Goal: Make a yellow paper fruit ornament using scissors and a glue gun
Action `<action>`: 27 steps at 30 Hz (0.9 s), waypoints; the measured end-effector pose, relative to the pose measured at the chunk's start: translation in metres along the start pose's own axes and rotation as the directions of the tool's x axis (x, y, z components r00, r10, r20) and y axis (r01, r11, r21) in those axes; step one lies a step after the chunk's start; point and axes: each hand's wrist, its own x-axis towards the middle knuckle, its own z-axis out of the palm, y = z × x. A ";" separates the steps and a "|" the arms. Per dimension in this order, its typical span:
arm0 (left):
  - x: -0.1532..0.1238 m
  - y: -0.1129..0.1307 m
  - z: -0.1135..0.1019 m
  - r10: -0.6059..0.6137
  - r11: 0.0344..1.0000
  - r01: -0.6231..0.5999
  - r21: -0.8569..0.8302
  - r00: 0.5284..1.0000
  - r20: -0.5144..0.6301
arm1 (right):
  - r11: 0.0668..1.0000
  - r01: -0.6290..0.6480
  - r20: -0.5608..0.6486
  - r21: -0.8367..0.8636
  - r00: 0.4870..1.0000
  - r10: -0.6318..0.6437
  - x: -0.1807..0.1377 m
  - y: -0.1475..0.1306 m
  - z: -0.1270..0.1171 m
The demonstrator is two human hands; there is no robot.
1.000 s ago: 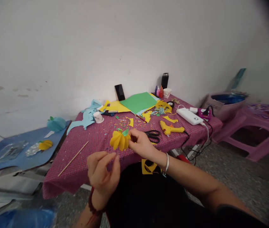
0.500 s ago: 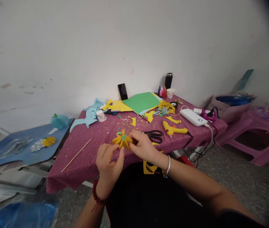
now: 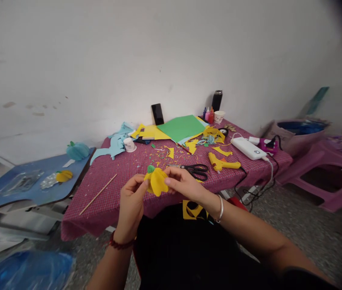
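A small yellow felt pumpkin (image 3: pixel 158 183) with a green top (image 3: pixel 150 169) is held up over the table's front edge. My left hand (image 3: pixel 133 201) pinches its left side between thumb and fingers. On the other side, my right hand (image 3: pixel 181 183) grips it the same way. Black-handled scissors (image 3: pixel 197 171) lie just beyond my right hand. To their right rests a yellow glue gun (image 3: pixel 223 163). A thin wooden stick (image 3: pixel 98 194) lies to the left of my left hand. Cut yellow felt (image 3: pixel 192 210) sits on my lap.
The checked tablecloth (image 3: pixel 83 223) carries green sheets (image 3: pixel 184 128), a paper cup (image 3: pixel 129 144), a phone (image 3: pixel 157 114), and a white power bank (image 3: pixel 248 148) with cables. On the blue table (image 3: pixel 42 193) are a blue pumpkin (image 3: pixel 77 150) and another yellow one (image 3: pixel 64 176). A pink stool (image 3: pixel 328 173) stands right.
The pumpkin has been tilted in my hands, so its ribbed side now faces me and its green top points away. Both hands still hold it; the view has shifted slightly.
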 end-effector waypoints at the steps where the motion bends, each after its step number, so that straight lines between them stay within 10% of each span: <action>1: 0.000 0.000 0.001 -0.017 1.000 0.017 -0.017 1.000 0.001 | 0.999 -0.008 0.011 0.044 1.000 0.007 -0.001 0.000 -0.001; 18: 0.000 0.004 -0.002 0.029 0.996 -0.021 -0.081 0.995 0.097 | 0.990 0.053 -0.132 -0.133 0.989 -0.070 0.001 0.008 -0.001; 27: -0.003 0.000 -0.003 0.406 0.896 -0.405 0.184 0.913 0.031 | 0.935 0.248 -0.275 -0.252 0.908 -0.315 -0.007 0.005 0.008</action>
